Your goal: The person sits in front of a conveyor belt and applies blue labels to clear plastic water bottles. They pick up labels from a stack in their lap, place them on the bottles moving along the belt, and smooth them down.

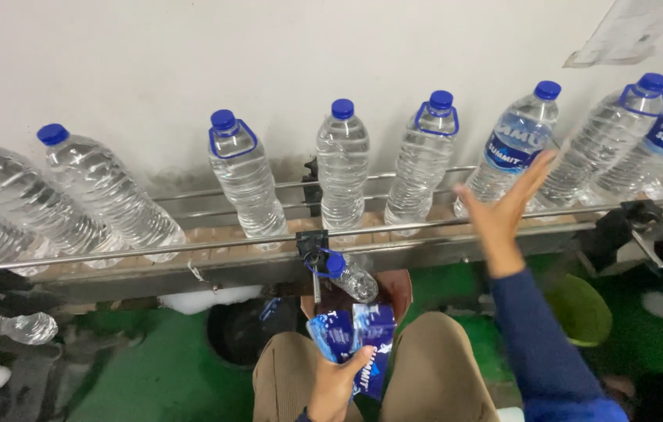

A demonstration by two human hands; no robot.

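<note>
Wall: plain white wall (152, 62) stood behind everything, with a dark stain low down.
Belt: long grey metal conveyor with rails (191, 254) carried tall clear plastic water bottles with blue caps (343, 168) in a row.
Floor: green floor (152, 375) lay below, with white bits on it.
Right hand: right hand (503, 207) was open, fingers spread, touching the clear bottle with the blue label (515, 144).
Left hand: left hand (335, 383) was closed on a stack of blue plastic labels (355, 340) over the lap.
Tip: it looked best to steady the bottle gently so it stayed upright.
</note>
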